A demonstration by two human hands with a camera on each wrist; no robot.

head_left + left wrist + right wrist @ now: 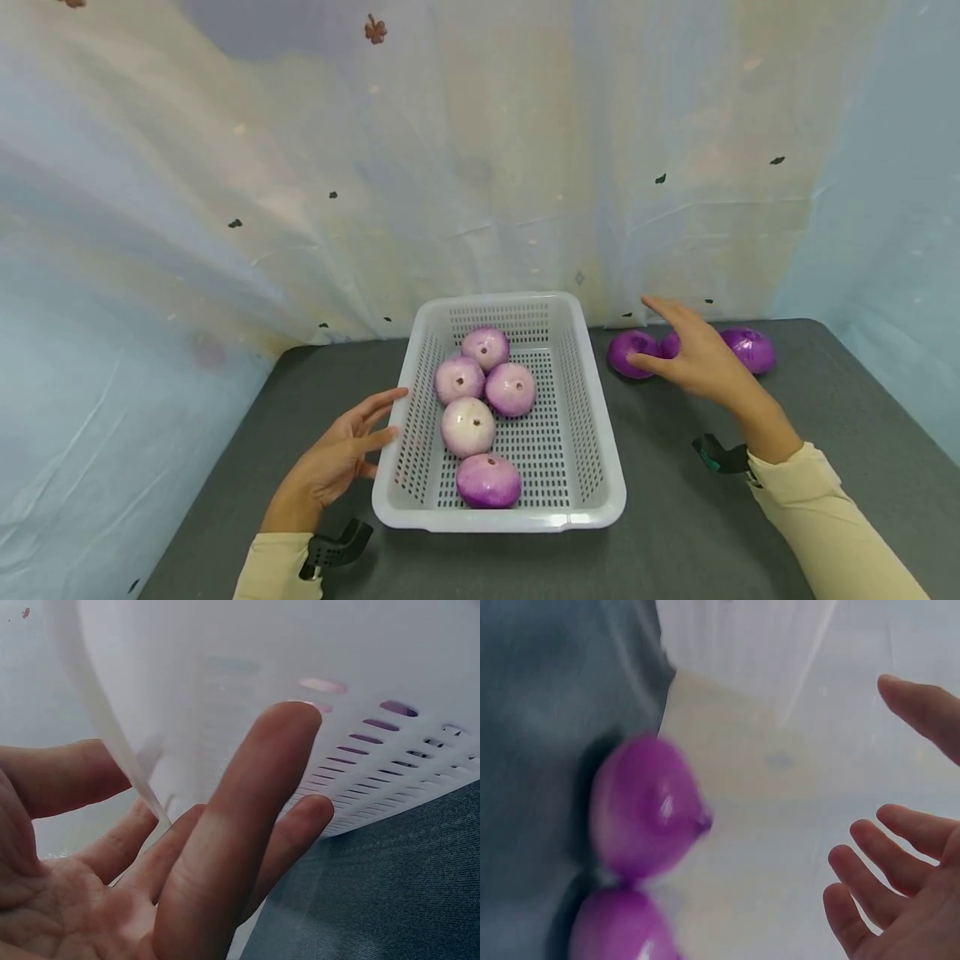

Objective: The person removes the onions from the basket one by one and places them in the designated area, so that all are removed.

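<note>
A white plastic basket (600, 467) stands on the dark tabletop with several pale purple onions (511, 390) inside. My left hand (337, 454) is at its left side, fingertips by the rim and fingers loosely extended. In the left wrist view, the thumb and fingers lie around the edge of the basket (360, 645). Over the right part of the table, my right hand (701, 354) hovers with thumb and fingers spread, holding nothing. Beneath and beside it lie darker purple onions (633, 354), partly hidden by the hand. Two onions (649, 806) show in the right wrist view, apart from the fingers.
A patterned sheet (480, 167) hangs behind the table, close to its back edge. The dark tabletop (660, 517) extends on both sides of the basket. Black wrist straps (333, 550) sit at both sleeve cuffs.
</note>
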